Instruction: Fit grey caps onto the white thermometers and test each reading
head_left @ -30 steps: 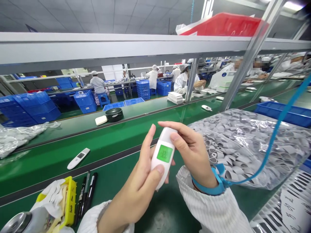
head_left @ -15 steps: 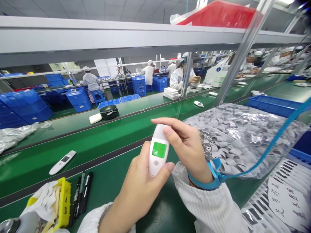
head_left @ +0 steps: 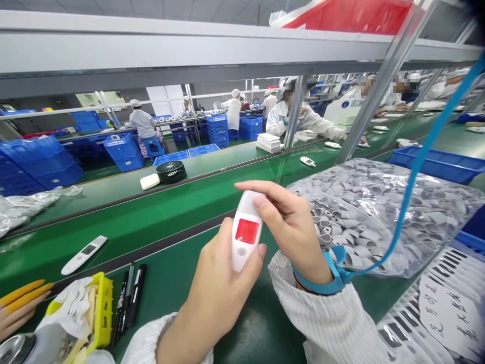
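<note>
Head view: left hand [head_left: 217, 283] and right hand [head_left: 290, 222] gripping white handheld device [head_left: 245, 237], centre; screen [head_left: 247, 230] red. Handwritten sheet [head_left: 449, 318] lower right, characters unclear.

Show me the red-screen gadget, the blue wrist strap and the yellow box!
Red-screen gadget [head_left: 247, 231]: head view, on its screen.
Blue wrist strap [head_left: 322, 288]: head view, on the band.
Yellow box [head_left: 103, 312]: head view, its side wall.

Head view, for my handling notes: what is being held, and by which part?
A white, elongated plastic device with a lit red rectangular screen: the bare left hand grips its lower body, while the bare right hand holds its upper end.
</note>
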Demonstrator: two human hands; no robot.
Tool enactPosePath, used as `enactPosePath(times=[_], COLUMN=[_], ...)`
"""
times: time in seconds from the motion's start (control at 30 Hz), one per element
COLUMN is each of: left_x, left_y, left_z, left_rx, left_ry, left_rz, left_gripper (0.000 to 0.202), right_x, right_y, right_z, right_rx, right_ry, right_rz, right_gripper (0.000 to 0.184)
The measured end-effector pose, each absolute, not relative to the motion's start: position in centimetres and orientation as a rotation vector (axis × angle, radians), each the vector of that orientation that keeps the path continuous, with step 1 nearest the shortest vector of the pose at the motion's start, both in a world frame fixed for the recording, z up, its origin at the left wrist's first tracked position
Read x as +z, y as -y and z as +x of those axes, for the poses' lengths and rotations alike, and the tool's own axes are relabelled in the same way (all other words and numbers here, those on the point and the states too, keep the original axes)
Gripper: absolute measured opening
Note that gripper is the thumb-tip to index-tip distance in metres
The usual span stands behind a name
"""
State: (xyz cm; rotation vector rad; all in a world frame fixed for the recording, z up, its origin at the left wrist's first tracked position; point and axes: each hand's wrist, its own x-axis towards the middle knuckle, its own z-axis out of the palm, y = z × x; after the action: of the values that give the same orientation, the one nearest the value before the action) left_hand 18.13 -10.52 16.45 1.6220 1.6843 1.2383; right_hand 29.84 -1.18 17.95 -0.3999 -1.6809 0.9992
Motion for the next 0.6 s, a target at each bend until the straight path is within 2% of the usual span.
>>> enactPosePath(times=[0.37, 0.5, 0.53, 0.6], left_x=[16.17, 15.82, 15.76, 15.76], left_y=[10.28, 10.05, 9.98, 9.82], left_z=[17.94, 17.98, 17.89, 17.55], left_rx=[1.254, 1.465, 1.53, 1.623], left_ry=[-1.714, -1.921, -1.939, -1.84], left_rz=[1.662, 1.836, 1.845, 1.747], left_gripper=[0.026, 0.029, 0.029, 0.038], right_x=[17.96, 17.94, 17.9, 17.76], right_y=[1.31, 1.22, 1.13, 0.94], right_z=[29.87, 29.78, 29.78, 29.87], right_rx=[0.987, 0.997, 1.002, 1.02], right_ry=[1.701, 1.696, 1.687, 1.681], right_rz=[-0.42, -0.44, -0.438, -0.436], right_gripper=[0.024, 0.025, 0.027, 0.044])
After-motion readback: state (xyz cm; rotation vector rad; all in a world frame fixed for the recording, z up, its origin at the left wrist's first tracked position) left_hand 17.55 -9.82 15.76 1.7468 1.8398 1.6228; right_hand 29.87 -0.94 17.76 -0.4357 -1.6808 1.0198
